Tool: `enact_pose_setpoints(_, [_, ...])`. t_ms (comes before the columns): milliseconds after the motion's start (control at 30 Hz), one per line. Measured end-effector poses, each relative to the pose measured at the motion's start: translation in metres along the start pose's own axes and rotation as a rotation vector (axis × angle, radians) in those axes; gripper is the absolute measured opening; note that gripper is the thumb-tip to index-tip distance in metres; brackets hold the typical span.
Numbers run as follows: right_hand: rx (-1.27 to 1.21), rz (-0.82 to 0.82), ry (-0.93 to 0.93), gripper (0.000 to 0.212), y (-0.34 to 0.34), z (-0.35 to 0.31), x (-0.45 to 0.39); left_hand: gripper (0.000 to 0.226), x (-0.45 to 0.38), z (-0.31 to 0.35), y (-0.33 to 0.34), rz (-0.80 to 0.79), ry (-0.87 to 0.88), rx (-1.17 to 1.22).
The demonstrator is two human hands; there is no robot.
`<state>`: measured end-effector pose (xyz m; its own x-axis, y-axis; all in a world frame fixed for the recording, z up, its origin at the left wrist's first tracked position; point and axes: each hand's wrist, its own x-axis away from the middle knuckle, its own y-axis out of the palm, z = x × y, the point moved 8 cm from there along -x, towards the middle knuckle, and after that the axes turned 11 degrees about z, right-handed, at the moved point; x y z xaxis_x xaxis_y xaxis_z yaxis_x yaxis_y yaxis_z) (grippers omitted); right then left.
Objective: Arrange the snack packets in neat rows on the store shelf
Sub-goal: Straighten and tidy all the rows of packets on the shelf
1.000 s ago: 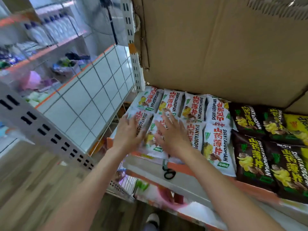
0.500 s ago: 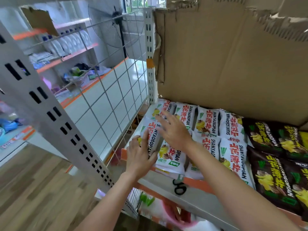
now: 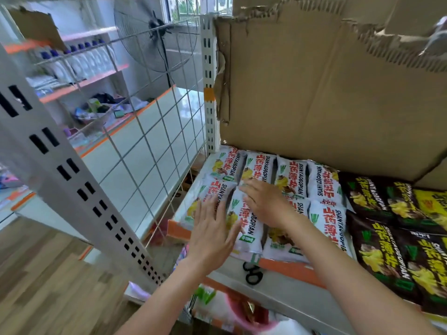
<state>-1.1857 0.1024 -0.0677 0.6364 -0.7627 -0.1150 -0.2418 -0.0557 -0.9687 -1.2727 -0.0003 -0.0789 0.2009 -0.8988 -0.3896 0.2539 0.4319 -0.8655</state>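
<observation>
Both grips flat and wide; left hand (image 3: 212,234) and right hand (image 3: 267,204) pressing white snack packets (image 3: 244,228) on shelf (image 3: 287,267).

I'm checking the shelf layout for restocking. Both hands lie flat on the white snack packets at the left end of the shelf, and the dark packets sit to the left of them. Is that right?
Not quite. The head view shows the dark packets to the right of the white snack packets, not the left. The rest holds: the left hand and right hand lie flat on white packets at the shelf's left end.
</observation>
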Motion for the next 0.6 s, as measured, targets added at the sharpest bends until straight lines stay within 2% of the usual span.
enact_pose_setpoints(167, [-0.031, -0.018, 0.080, 0.051, 0.026, 0.022, 0.016, 0.077, 0.016, 0.021, 0.040, -0.155, 0.140, -0.168])
enact_pose_setpoints(300, [-0.020, -0.097, 0.170, 0.050, 0.029, 0.029, 0.008, 0.071, 0.027, 0.010, 0.045, -0.245, 0.168, -0.164])
enact_pose_setpoints(400, [-0.186, -0.159, 0.199, 0.049, 0.025, 0.032, 0.004, 0.069, 0.029, 0.011, 0.042, -0.254, 0.165, -0.155])
enact_pose_setpoints(467, [-0.373, -0.019, 0.249, 0.044, 0.006, 0.044, 0.013, 0.071, 0.025, 0.018, 0.029, -0.207, 0.155, -0.155])
enact_pose_setpoints(500, [-0.388, 0.081, 0.258, 0.041, -0.006, 0.052, 0.022, 0.073, 0.021, 0.024, 0.026, -0.172, 0.161, -0.148])
enact_pose_setpoints(533, [-0.337, 0.156, 0.251, 0.040, -0.016, 0.059, 0.033, 0.075, 0.017, 0.033, 0.023, -0.135, 0.172, -0.131])
enact_pose_setpoints(600, [-0.150, 0.186, 0.212, 0.041, -0.022, 0.068, 0.054, 0.075, 0.013, 0.059, 0.024, -0.119, 0.201, -0.095])
